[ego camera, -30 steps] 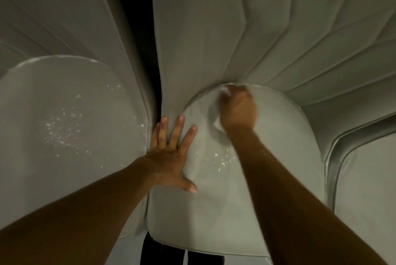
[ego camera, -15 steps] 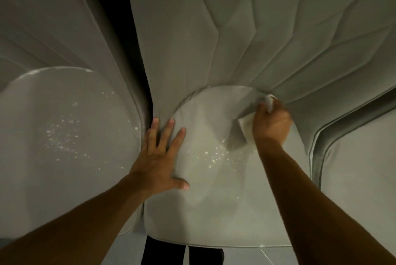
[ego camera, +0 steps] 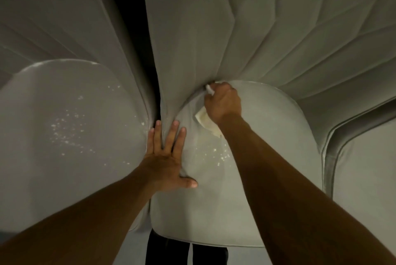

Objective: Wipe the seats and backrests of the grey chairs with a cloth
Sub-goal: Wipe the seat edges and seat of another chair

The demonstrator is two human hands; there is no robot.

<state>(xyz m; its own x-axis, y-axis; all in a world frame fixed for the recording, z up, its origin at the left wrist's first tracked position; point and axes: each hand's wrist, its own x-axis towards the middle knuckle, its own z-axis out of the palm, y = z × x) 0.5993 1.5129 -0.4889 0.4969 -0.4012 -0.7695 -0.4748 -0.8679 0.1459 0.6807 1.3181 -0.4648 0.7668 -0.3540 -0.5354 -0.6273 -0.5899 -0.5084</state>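
Note:
A grey chair fills the middle, its seat [ego camera: 267, 189] rounded and its quilted backrest [ego camera: 214, 29] rising behind. My right hand [ego camera: 224, 104] grips a pale cloth [ego camera: 206, 122] at the back left of that seat, right at the seam with the backrest. My left hand [ego camera: 166, 157] lies flat with spread fingers on the seat's left edge. White crumbs [ego camera: 218, 154] speckle the seat between my hands.
A second grey chair's seat [ego camera: 53, 168] on the left carries scattered white specks [ego camera: 68, 129]. A third grey chair [ego camera: 364, 179] shows at the right edge. A dark gap [ego camera: 132, 29] separates the left and middle backrests.
My right hand with the cloth swept along the seat's back seam, to the right and then back to the left. My left hand stayed flat on the seat's left edge.

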